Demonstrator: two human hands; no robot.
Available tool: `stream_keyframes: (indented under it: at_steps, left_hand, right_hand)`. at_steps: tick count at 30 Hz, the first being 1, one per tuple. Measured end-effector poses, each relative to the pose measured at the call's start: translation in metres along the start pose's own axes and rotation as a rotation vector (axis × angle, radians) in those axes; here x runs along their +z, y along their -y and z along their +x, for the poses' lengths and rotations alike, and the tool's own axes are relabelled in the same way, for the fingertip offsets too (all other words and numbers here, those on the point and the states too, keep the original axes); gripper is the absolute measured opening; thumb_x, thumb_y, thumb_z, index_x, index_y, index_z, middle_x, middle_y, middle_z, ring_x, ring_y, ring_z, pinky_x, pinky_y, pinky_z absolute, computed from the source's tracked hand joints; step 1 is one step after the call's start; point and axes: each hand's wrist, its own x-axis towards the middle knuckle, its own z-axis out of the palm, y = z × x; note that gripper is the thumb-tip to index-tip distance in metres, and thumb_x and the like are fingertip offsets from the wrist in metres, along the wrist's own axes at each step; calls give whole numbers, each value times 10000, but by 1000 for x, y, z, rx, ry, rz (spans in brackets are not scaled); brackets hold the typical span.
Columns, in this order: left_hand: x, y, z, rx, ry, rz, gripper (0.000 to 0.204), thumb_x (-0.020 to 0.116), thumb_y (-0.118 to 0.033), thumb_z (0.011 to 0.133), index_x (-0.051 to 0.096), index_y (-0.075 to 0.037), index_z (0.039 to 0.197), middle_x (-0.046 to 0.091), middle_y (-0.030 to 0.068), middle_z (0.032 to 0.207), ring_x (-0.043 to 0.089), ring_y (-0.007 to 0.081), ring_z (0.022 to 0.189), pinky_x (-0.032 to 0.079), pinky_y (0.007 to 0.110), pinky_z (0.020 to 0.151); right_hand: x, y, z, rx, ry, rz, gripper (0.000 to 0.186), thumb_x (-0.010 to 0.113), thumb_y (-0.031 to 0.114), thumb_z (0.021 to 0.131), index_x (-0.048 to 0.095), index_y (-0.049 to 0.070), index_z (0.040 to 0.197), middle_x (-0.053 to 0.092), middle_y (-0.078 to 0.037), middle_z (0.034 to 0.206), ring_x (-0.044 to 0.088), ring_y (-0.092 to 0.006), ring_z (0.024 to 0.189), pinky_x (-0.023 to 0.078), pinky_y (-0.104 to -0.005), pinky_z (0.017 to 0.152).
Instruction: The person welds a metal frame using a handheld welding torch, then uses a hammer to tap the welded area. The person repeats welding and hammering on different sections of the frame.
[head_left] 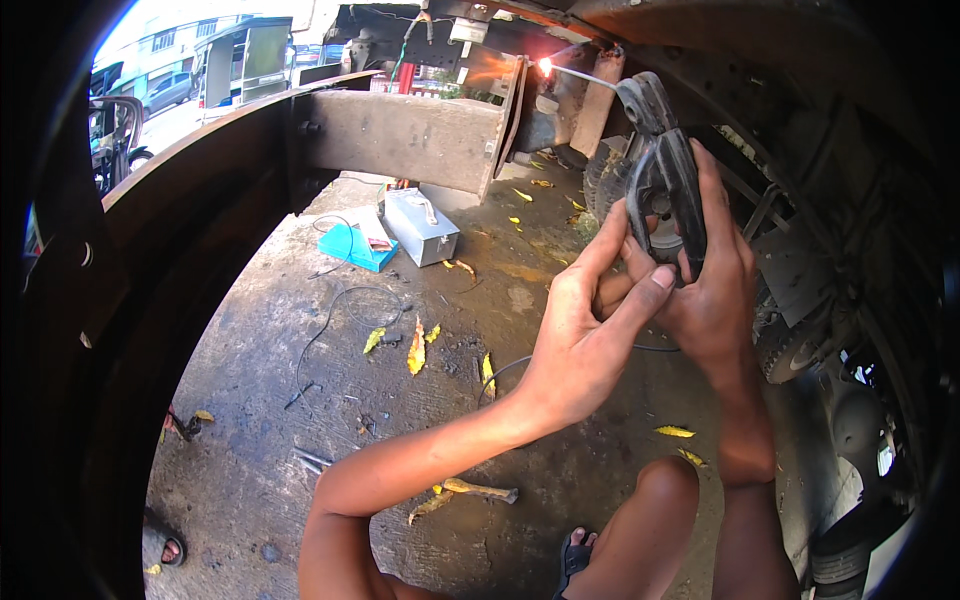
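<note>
A black welding electrode holder is raised at the upper right, gripped by both of my hands. My right hand closes round its handle from the right. From the left, my left hand steadies the lower part, its thumb crossing toward the right hand's fingers. A thin welding rod juts leftward from the holder's jaws. At the rod's tip a bright arc glows with orange light, against rusty metal beside a brown steel plate. Glare hides the exact contact spot.
A rusty steel beam spans the upper left, joined to a curved rail. On the concrete floor stand a silver metal box with a handle and a blue box. A thin cable, yellow leaves and a stick lie about. Wheels and undercarriage line the right.
</note>
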Motion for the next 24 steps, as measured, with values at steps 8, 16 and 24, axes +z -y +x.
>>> stream_keyframes:
  at_steps: [8,16,24]
  left_hand:
    - [-17,11,-1,-65,-52,116,470,513,-187,1018,431,27,1428,585,109,1277,604,166,1094,468,298,965]
    - [-24,22,-16,-20,-56,351,401,483,-256,1034,543,49,1288,631,90,1123,577,117,1005,460,270,882]
    - [-50,50,-52,260,-137,806,413,527,-267,981,543,58,1236,597,236,1154,581,386,1070,441,436,945]
  right_hand:
    - [23,-3,-24,126,-60,131,864,814,164,723,363,-31,1433,628,-211,1182,662,-283,1058,530,-377,871]
    - [53,-20,-77,121,-169,336,944,869,156,653,342,-49,1410,599,-125,1119,613,-193,981,504,-319,826]
    - [86,-32,-111,-55,38,494,1015,876,186,630,278,-70,1409,519,-176,1193,570,-273,1078,472,-382,910]
